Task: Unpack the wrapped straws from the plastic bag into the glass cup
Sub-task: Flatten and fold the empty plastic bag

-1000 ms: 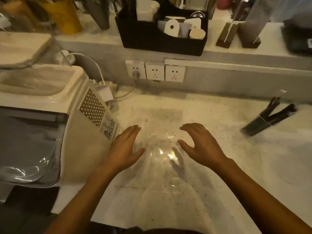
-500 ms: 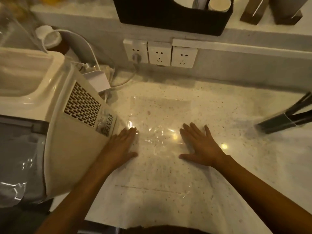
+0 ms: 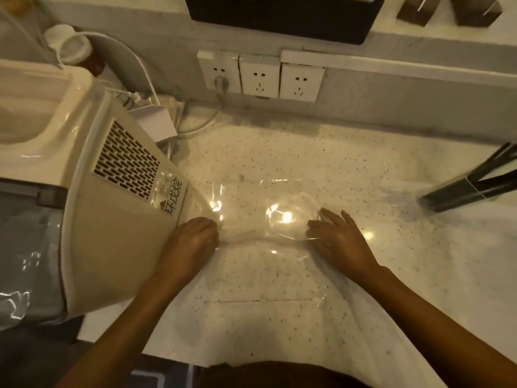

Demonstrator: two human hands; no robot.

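Two bare forearms reach in from the near edge over the speckled pale surface (image 3: 279, 152). A clear plastic bag (image 3: 263, 264) lies flat on it between them, empty as far as the glare lets one see, its near seam running straight across and its far part puckered into a shiny fold.

The left hand (image 3: 193, 239) sits at the bag's left edge, knuckles up, fingers curled under and bunching the film against the surface; it touches the side of a cream appliance (image 3: 112, 197) with a vent grille and printed characters. The right hand (image 3: 338, 239) rests at the bag's right edge, palm down, with its fingers (image 3: 331, 217) bent and spread on the film; whether they pinch it or only press on it cannot be told.

Further right, well apart from the hands, a glass cup (image 3: 472, 186) holding dark wrapped straws (image 3: 486, 166) stands at the frame edge.

Beyond, a white adapter (image 3: 156, 121) and cables lie by the appliance. Three wall sockets (image 3: 260, 75) sit under a ledge carrying a black organiser (image 3: 282, 18).
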